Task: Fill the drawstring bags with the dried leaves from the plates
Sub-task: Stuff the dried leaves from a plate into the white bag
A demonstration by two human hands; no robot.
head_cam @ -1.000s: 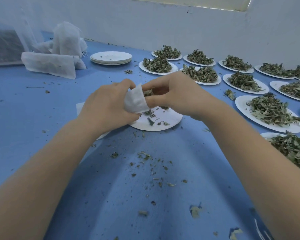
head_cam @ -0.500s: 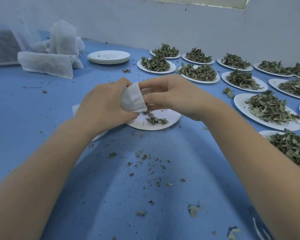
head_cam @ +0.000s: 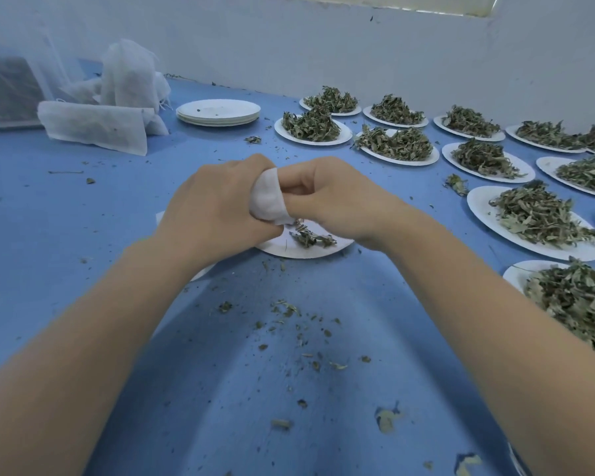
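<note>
**Last leaves going into the bag**

At far left, filled bags (head_cam: 97, 127) of thin white nonwoven fabric lie slumped in a heap, likely set aside as finished. Just beside them stands a stack of empty plates (head_cam: 218, 112), round, shallow and white, a sign that several portions are already done.

In the middle, the left hand (head_cam: 217, 209) is clenched around the drawstring bag (head_cam: 268, 197), bunching the soft cloth so that its mouth faces the other hand. The right hand (head_cam: 327, 197) has its fingers curled at that mouth, touching the fabric; it looks to be pushing leaves in, though whether it pinches any cannot be told. Both hands hover over the working plate (head_cam: 337, 243), probably so that spills land back on it. A small clump of dried leaves (head_cam: 310, 237) remains there, curled and brittle-looking.

Crumbs are scattered over the blue surface (head_cam: 83, 207). To the right, many heaped plates (head_cam: 529, 218) wait in rows, well apart from the hands.
</note>
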